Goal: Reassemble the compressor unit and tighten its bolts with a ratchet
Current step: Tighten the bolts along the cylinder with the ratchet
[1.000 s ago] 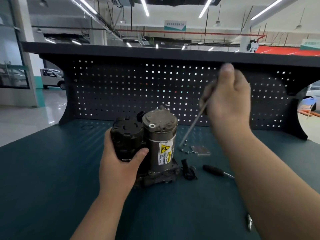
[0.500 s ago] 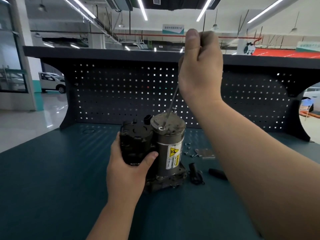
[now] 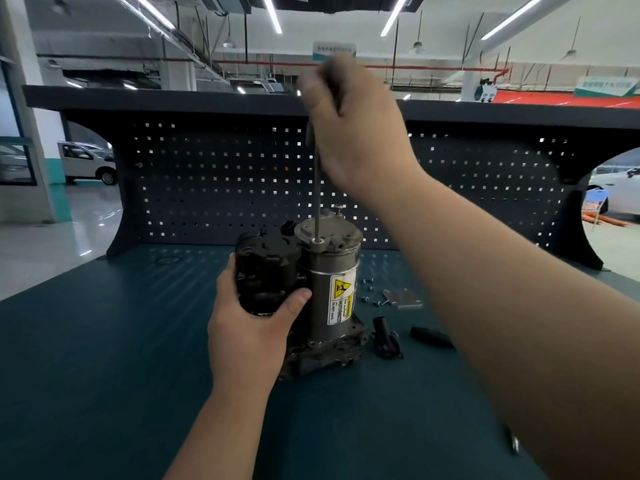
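Observation:
The compressor unit (image 3: 332,278) stands upright on the dark green bench top (image 3: 104,341): a grey cylinder with a yellow warning label, joined to a black housing on its left. My left hand (image 3: 252,327) grips that black housing from the front. My right hand (image 3: 353,133) is raised above the unit and holds the top of a long thin bolt or rod (image 3: 317,199). The rod stands nearly vertical, its lower end in a hole on the cylinder's top cap.
Right of the unit lie several small screws (image 3: 369,292), a small metal plate (image 3: 401,297), a black fitting (image 3: 386,337) and a black tool handle (image 3: 429,336). A dark pegboard (image 3: 207,188) closes the bench's back edge. Another tool tip (image 3: 514,443) shows under my right forearm.
My right hand has carried the rod from the right side up over the cylinder and stood it upright, its tip now in the top cap. My left hand keeps its grip.

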### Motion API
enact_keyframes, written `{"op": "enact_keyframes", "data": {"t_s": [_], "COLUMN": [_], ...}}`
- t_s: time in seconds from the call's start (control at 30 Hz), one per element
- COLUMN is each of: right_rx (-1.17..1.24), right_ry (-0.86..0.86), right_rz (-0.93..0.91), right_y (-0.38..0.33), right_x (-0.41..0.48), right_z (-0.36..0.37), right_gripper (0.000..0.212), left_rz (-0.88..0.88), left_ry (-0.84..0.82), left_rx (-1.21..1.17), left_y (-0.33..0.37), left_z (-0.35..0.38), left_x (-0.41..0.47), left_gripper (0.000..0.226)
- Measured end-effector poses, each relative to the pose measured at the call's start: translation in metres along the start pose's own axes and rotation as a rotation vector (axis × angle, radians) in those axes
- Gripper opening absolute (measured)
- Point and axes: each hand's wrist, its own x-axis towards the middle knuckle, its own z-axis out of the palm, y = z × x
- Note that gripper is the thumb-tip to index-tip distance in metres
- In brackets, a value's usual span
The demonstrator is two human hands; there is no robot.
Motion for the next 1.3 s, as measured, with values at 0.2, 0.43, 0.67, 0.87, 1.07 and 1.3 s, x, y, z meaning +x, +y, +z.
{"op": "enact_keyframes", "data": {"t_s": [0.2, 0.43, 0.67, 0.87, 1.07, 1.3], "right_rx": [-0.198, -0.297, -0.313, -0.287, -0.275, -0.269], "right_ry": [-0.427, -0.672, -0.639, -0.625, -0.611, -0.657], "right_rz": [0.046, 0.113, 0.087, 0.088, 0.094, 0.093], "right_y": [0.017, 0.027, 0.025, 0.027, 0.027, 0.027], "right_x": [-0.013, -0.032, -0.031, -0.034, -0.036, -0.031], "right_z": [-0.009, -0.009, -0.007, -0.008, -0.008, -0.011], "right_gripper": [0.016, 0.014, 0.013, 0.014, 0.014, 0.014], "left_rz": [0.004, -0.008, -0.017, 0.012, 0.028, 0.019], "left_ry": [-0.007, -0.015, -0.015, -0.073, -0.082, -0.085], "left_rx": [0.017, 0.040, 0.046, 0.108, 0.113, 0.113], "left_y": [0.000, 0.000, 0.004, 0.005, 0.006, 0.006], "left_z": [0.001, 0.001, 0.001, 0.002, 0.002, 0.002], "left_x": [0.003, 0.005, 0.005, 0.003, 0.003, 0.004], "left_gripper": [0.084, 0.082, 0.082, 0.103, 0.105, 0.106]}}
